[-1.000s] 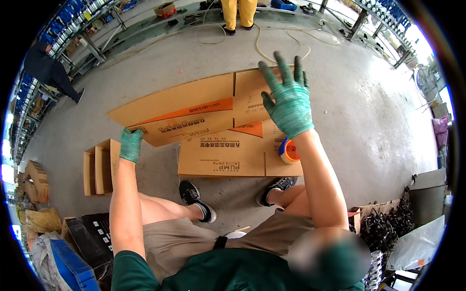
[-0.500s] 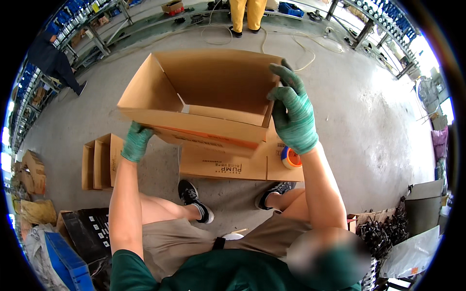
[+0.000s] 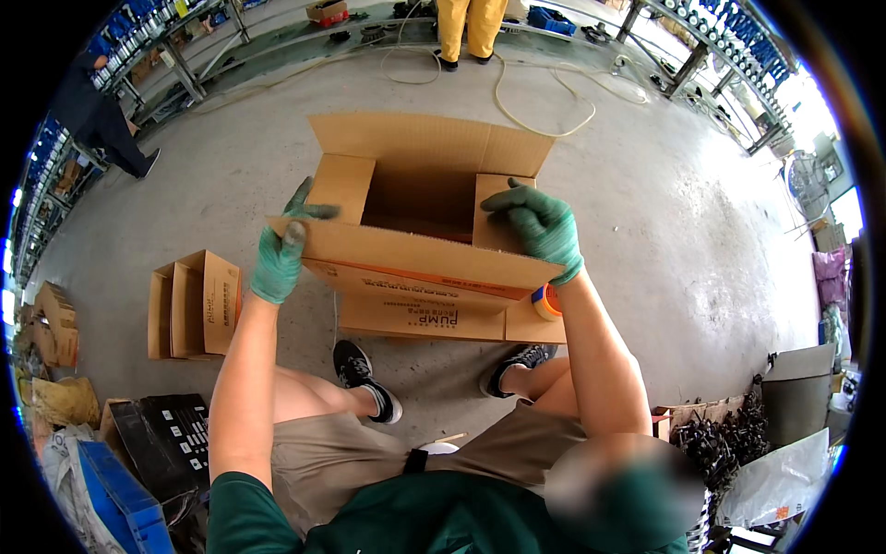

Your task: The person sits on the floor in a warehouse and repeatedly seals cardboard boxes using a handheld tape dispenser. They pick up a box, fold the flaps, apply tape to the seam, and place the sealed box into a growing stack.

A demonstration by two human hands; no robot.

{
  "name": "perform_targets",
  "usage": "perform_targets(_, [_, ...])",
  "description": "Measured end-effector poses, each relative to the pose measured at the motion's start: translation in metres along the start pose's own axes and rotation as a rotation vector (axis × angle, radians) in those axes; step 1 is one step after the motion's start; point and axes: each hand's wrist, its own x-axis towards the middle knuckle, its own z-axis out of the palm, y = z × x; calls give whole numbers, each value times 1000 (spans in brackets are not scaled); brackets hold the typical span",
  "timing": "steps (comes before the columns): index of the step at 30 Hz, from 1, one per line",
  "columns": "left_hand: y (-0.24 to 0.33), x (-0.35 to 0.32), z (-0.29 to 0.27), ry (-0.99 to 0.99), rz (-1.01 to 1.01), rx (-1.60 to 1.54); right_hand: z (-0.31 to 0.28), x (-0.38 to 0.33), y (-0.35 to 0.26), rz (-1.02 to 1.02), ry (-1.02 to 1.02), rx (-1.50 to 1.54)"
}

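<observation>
A cardboard box (image 3: 406, 251) is in front of me with its top uncovered. Its two short side flaps lean inward, while the long far flap (image 3: 425, 138) and the near flap stand out. My left hand (image 3: 281, 247), in a green glove, grips the box's near left corner, fingers over the left short flap (image 3: 341, 185). At the other end my gloved right hand (image 3: 543, 226) rests on the right short flap (image 3: 489, 198), index finger stretched and the others bent. A flat-topped carton (image 3: 406, 316) lies beneath, partly hidden, with a tape roll (image 3: 546, 302) on it.
Left of me stands an upright carton with dividers (image 3: 205, 305). A blue crate (image 3: 120, 499) and a black box (image 3: 166, 439) lie lower left; black parts (image 3: 720, 439) fill a box at lower right. A hose (image 3: 544, 129) crosses the floor near a person in yellow trousers (image 3: 468, 28).
The box has come lower and levelled out. Its short side flaps now lean inward. My left hand has moved up from underneath to the near left corner; my right hand has slid down onto the right flap.
</observation>
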Motion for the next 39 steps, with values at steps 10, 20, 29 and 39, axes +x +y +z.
perform_targets(10, [13,20,21,141,-137,470,-15,50,-32,323,300,122])
perform_targets(20, [23,19,39,-8,-318,148,-30,7,5,205,-2,-160])
perform_targets(29, [15,20,49,45,-370,119,-22,-1,7,191,-8,-328])
perform_targets(39, [12,18,44,62,-315,252,-70,-50,67,619,-732,-1264])
